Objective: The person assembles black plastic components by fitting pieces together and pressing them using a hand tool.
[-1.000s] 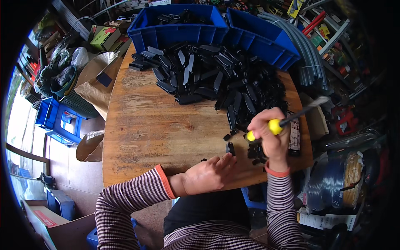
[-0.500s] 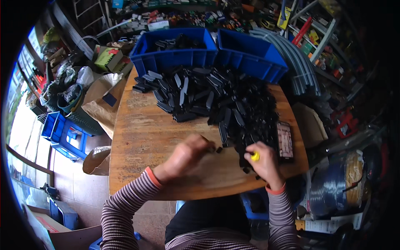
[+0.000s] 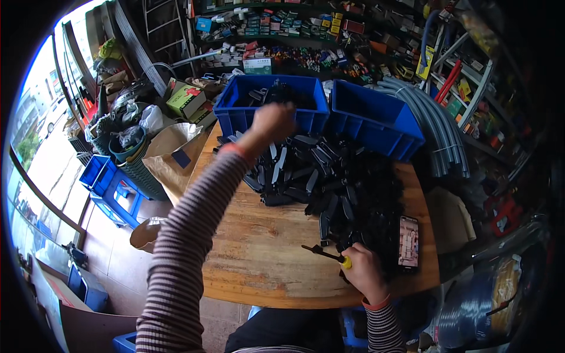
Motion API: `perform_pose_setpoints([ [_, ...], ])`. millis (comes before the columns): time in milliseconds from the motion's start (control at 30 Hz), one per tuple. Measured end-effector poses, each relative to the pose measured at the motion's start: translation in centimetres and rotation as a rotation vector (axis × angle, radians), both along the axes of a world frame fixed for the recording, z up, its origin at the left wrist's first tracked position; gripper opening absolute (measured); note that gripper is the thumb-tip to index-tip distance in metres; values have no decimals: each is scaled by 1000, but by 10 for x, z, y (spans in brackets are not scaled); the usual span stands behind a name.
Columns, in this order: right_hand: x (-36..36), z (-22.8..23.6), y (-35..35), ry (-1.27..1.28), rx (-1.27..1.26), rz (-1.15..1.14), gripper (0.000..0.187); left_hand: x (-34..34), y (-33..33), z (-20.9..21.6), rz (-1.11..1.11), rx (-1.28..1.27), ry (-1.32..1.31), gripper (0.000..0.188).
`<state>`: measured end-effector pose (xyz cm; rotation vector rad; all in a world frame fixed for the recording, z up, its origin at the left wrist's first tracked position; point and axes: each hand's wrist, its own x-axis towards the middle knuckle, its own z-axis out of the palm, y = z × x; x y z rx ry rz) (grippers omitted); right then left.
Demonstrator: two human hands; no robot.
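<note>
My left hand is stretched out over the near edge of the left blue bin. Its fingers are blurred and turned away, so whether they hold anything is unclear. Just beyond them, dark plastic parts lie inside that bin. My right hand, low over the table's near right side, is closed on the yellow handle of a tool. A thin dark shaft or blade with a small bump sticks out of it toward the left. A big heap of flat black plastic pieces lies just beyond this hand.
The wooden table has a phone lying near its right edge. A second blue bin stands at the back right beside grey pipes. A paper bag and a blue stool are at the left.
My left hand has moved from the table's near middle forward to the left bin. My right hand still grips the yellow-handled tool, whose dark shaft now shows clearly. The view has tilted up.
</note>
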<state>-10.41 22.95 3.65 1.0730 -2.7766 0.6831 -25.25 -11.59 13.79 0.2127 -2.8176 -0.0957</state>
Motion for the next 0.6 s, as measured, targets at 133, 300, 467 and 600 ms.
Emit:
perform_pose_setpoints([
  [133, 4, -5, -15, 51, -89, 102, 20, 37, 0, -108, 15, -15, 37, 32],
  [300, 10, 1, -9, 197, -208, 51, 19, 76, 16, -118, -141, 186, 310, 36],
  [467, 9, 1, -5, 128, -300, -33, 19, 158, 63, -105, -673, 133, 297, 42],
  [600, 4, 12, 2, -3, -294, -178, 20, 210, 112, -116, -1041, -52, -65, 45],
])
